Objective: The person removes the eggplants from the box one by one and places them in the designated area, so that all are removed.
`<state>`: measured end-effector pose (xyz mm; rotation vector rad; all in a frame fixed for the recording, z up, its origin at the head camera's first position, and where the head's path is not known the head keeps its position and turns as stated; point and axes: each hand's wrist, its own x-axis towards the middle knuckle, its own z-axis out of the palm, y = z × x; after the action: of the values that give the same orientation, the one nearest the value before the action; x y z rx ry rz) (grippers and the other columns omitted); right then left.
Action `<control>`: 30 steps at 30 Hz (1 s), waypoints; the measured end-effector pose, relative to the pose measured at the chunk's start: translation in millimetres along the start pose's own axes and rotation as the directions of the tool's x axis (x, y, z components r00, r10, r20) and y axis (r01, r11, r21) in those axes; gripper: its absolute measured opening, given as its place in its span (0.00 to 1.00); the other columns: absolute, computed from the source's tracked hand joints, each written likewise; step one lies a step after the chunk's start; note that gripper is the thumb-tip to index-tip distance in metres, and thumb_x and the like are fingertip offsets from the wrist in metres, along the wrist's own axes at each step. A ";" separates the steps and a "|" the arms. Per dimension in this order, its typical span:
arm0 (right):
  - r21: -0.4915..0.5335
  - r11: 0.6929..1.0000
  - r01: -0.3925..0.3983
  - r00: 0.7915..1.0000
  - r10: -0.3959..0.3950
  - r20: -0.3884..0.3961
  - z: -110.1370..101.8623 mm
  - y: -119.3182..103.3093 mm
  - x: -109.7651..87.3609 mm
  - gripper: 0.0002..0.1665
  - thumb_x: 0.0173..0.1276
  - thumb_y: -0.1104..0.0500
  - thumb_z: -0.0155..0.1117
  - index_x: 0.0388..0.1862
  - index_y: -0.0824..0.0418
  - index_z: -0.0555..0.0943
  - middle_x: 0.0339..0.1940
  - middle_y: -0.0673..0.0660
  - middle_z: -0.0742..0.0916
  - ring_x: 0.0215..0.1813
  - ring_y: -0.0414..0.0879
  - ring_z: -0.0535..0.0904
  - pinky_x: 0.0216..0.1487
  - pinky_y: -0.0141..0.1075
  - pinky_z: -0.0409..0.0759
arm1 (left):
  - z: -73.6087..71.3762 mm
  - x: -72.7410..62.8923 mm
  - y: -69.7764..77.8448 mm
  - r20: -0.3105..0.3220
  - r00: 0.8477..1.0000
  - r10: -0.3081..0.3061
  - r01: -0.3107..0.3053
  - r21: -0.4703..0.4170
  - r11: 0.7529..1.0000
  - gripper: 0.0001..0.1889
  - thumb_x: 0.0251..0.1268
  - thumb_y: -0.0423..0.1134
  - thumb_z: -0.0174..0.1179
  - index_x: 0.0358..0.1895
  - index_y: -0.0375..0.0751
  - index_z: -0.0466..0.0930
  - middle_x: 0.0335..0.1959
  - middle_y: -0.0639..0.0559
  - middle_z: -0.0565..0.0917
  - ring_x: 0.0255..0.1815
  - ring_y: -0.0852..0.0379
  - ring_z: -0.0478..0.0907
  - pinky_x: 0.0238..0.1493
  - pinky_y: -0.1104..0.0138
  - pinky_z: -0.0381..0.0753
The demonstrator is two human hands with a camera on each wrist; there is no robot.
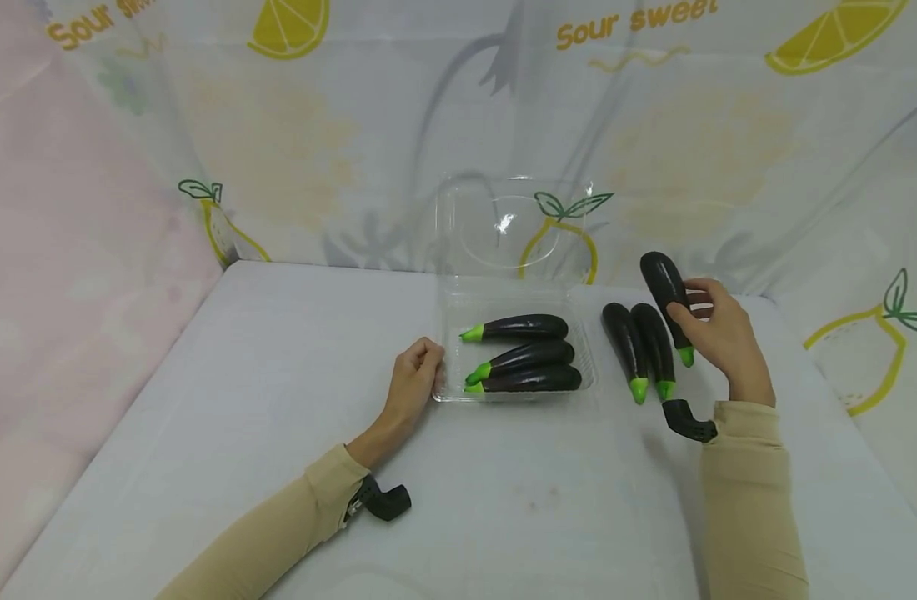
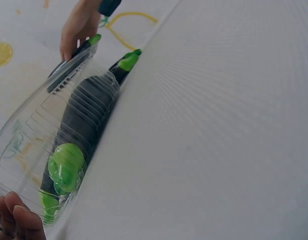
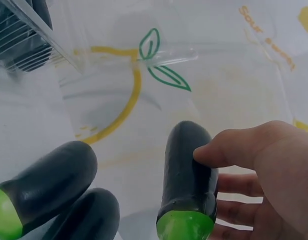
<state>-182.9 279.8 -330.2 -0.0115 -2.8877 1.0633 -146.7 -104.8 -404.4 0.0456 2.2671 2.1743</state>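
My right hand [image 1: 724, 333] pinches an eggplant [image 1: 664, 287] between thumb and fingers, its green stem end tilted down toward me. In the right wrist view the thumb presses one side of this eggplant [image 3: 186, 175] and the fingers lie along the other. Just left of it, two more eggplants [image 1: 622, 342] lie side by side on the table. A clear plastic clamshell container [image 1: 453, 292] stands with its lid up. Inside are three eggplants [image 1: 526, 327], stems to the left. My left hand [image 1: 413, 375], fingers curled, grips the container's left edge; the left wrist view shows the fingertips [image 2: 26, 220] at its rim.
A white-covered table [image 1: 278, 400] carries everything. Behind it hangs a cloth backdrop [image 1: 398, 125] with lemon prints, and the transparent lid [image 1: 469, 196] rises in front of it. Dark wrist mounts [image 1: 387, 502] stick out from both sleeves.
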 end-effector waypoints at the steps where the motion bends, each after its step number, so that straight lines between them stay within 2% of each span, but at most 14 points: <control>1: -0.004 1.000 -0.009 1.000 0.009 0.008 -1.0 1.9 0.1 0.39 0.72 0.43 0.47 0.73 0.63 0.54 0.65 0.73 0.70 0.62 0.69 0.67 0.54 0.61 0.68 | 0.1 -0.2 0.1 -0.001 1.000 -0.002 0.002 0.002 1.000 0.11 0.71 0.34 0.46 0.27 0.34 0.68 0.14 0.55 0.68 0.15 0.64 0.65 0.19 0.74 0.66; 7: -0.026 0.997 -0.075 0.996 0.076 0.048 -6.8 12.1 -0.2 0.41 0.72 0.41 0.45 0.75 0.62 0.50 0.66 0.75 0.68 0.63 0.71 0.66 0.53 0.62 0.69 | 0.7 -0.7 1.5 -0.009 1.000 -0.016 0.016 0.011 1.000 0.11 0.70 0.33 0.46 0.28 0.32 0.69 0.14 0.54 0.68 0.15 0.64 0.64 0.19 0.74 0.66; 11: -0.045 0.995 -0.088 0.995 0.090 0.048 -11.4 18.4 -1.7 0.41 0.72 0.42 0.44 0.74 0.64 0.50 0.65 0.76 0.68 0.62 0.72 0.66 0.52 0.61 0.70 | 1.1 -0.7 3.2 -0.020 0.999 -0.030 0.030 0.026 0.999 0.11 0.70 0.33 0.46 0.30 0.28 0.69 0.15 0.53 0.68 0.15 0.63 0.65 0.19 0.74 0.65; 14: -0.051 0.994 -0.093 0.994 0.096 0.060 -14.4 23.9 -2.0 0.42 0.72 0.42 0.44 0.74 0.66 0.49 0.65 0.77 0.67 0.63 0.72 0.65 0.52 0.62 0.69 | 0.2 5.3 -8.2 -0.029 0.999 -0.041 0.042 0.030 0.999 0.11 0.70 0.34 0.47 0.31 0.28 0.70 0.15 0.52 0.68 0.15 0.62 0.64 0.18 0.73 0.65; 18: -0.051 0.992 -0.118 0.988 0.123 0.096 -16.0 30.6 -0.7 0.44 0.72 0.42 0.44 0.74 0.68 0.47 0.66 0.78 0.65 0.65 0.72 0.62 0.54 0.62 0.68 | -0.5 13.7 -24.2 -0.049 0.998 -0.035 0.037 0.046 0.998 0.13 0.71 0.38 0.47 0.28 0.34 0.70 0.14 0.53 0.68 0.14 0.61 0.63 0.16 0.72 0.64; 21: -0.050 0.989 -0.138 0.983 0.143 0.116 -15.9 35.7 0.3 0.44 0.72 0.42 0.44 0.74 0.69 0.47 0.66 0.79 0.64 0.64 0.72 0.62 0.54 0.62 0.69 | -2.1 15.5 -23.7 -0.045 0.998 -0.036 0.039 0.062 0.997 0.15 0.73 0.42 0.44 0.26 0.38 0.68 0.14 0.54 0.67 0.13 0.61 0.62 0.15 0.72 0.62; 25: -0.041 0.986 -0.160 0.972 0.165 0.167 -15.3 43.7 2.2 0.44 0.73 0.43 0.43 0.73 0.71 0.46 0.65 0.81 0.63 0.57 0.71 0.71 0.53 0.60 0.71 | -7.8 23.2 -21.4 -0.020 0.995 -0.100 0.100 0.043 0.994 0.16 0.71 0.47 0.42 0.27 0.41 0.67 0.18 0.53 0.69 0.14 0.60 0.62 0.14 0.71 0.61; 28: -0.031 0.984 -0.174 0.960 0.177 0.219 -14.0 49.4 3.0 0.44 0.73 0.43 0.43 0.72 0.73 0.45 0.65 0.82 0.62 0.51 0.67 0.77 0.53 0.59 0.71 | -11.8 33.6 -20.0 0.000 0.988 -0.157 0.157 0.018 0.987 0.15 0.70 0.48 0.42 0.30 0.42 0.67 0.21 0.53 0.70 0.16 0.60 0.63 0.14 0.71 0.61; 30: -0.026 0.984 -0.179 0.953 0.179 0.245 -12.8 52.8 2.6 0.44 0.73 0.44 0.44 0.72 0.74 0.44 0.64 0.82 0.61 0.49 0.65 0.79 0.54 0.59 0.71 | -13.1 41.4 -19.6 0.014 0.985 -0.174 0.173 0.022 0.985 0.15 0.71 0.50 0.42 0.31 0.43 0.68 0.23 0.53 0.71 0.17 0.60 0.63 0.15 0.71 0.61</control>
<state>-185.4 328.3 -354.6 -0.1554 -3.1627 1.1654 -188.8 -117.9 -422.7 -0.1293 2.1940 2.0564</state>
